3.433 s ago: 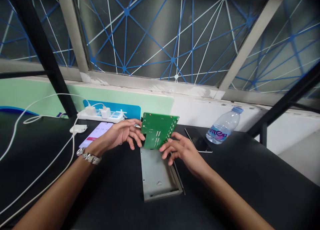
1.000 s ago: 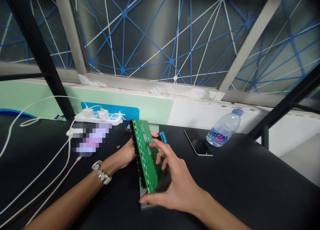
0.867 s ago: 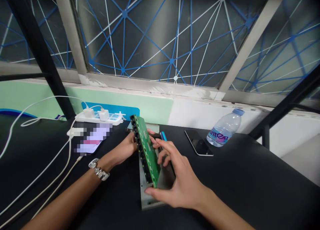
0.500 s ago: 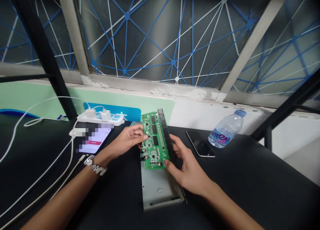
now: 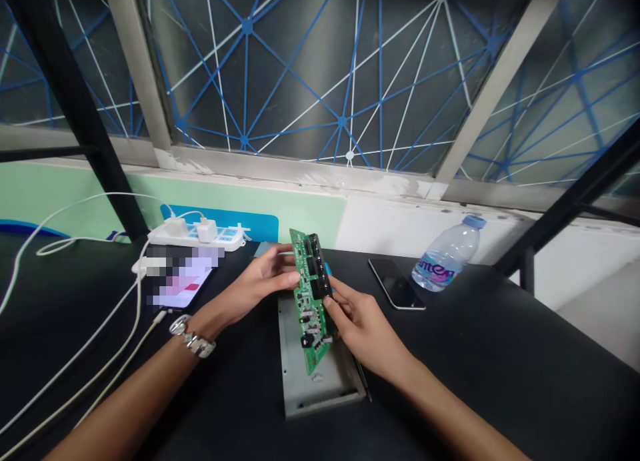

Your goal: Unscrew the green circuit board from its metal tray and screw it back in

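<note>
Since half a second ago, the circuit board (image 5: 306, 307) has turned from facing me nearly flat to standing at a steeper slant, its black connector blocks (image 5: 314, 267) now angled along the upper right side. Through the head camera, the only view I have, two bare hands hold it in the air above a shallow grey metal tray (image 5: 295, 384) lying on a black table (image 5: 450, 381). The left hand (image 5: 267, 274) pinches the board's left edge, thumb in front and the other fingers curled behind. The right hand (image 5: 365, 314) grips the opposite edge, thumb near the connector blocks, its remaining fingers partly hidden from me. The board's lower corner hangs over the tray; I cannot see it resting there. As for progress, I judge that the board is free of the tray and not fixed to it; what is left to do, the view does not settle. A thin dark rod (image 5: 364, 382) lies beside the tray's right edge. Farther right I see a dark phone (image 5: 397, 287) and a water bottle (image 5: 443, 261); on the left, a lit phone (image 5: 187, 287).
</note>
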{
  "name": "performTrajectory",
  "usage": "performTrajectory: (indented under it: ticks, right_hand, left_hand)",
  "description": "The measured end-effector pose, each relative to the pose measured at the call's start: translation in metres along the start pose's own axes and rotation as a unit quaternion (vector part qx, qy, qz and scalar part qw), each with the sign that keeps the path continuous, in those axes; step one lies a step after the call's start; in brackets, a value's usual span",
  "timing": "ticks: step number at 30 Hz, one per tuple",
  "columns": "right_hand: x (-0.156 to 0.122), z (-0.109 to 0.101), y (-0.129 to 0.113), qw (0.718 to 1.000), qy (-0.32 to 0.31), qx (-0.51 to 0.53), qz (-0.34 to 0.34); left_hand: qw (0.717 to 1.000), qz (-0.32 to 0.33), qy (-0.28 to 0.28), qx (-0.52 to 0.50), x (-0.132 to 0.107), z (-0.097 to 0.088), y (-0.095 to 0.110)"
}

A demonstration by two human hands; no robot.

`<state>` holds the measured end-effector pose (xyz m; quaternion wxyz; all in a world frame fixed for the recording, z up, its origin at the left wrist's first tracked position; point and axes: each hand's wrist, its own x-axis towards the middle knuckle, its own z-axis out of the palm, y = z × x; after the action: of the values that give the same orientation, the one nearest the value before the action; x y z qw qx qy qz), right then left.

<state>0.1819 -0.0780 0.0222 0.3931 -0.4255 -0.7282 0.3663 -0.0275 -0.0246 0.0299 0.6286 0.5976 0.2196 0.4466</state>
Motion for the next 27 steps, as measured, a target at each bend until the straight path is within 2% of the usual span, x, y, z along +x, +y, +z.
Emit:
performTrajectory:
  ticks: [6, 13, 19, 27]
  right_hand:
    - [-0.003, 0.011, 0.004, 0.999, 0.022, -0.020, -0.018]
    - [-0.006, 0.012, 0.000, 0.999, 0.008, -0.034, -0.018]
    - [-0.007, 0.007, -0.006, 0.998, 0.008, -0.056, 0.025]
    - [-0.007, 0.012, -0.010, 0.999, 0.002, -0.025, 0.022]
  left_hand:
    - [0.997, -0.027, -0.043, -0.065, -0.004, 0.011, -0.012]
    - [0.998, -0.020, -0.027, -0.046, -0.004, 0.012, -0.015]
    - [1.000, -0.026, 0.000, -0.014, -0.005, 0.012, -0.010]
    - [0.999, -0.036, 0.010, -0.002, -0.005, 0.010, -0.008]
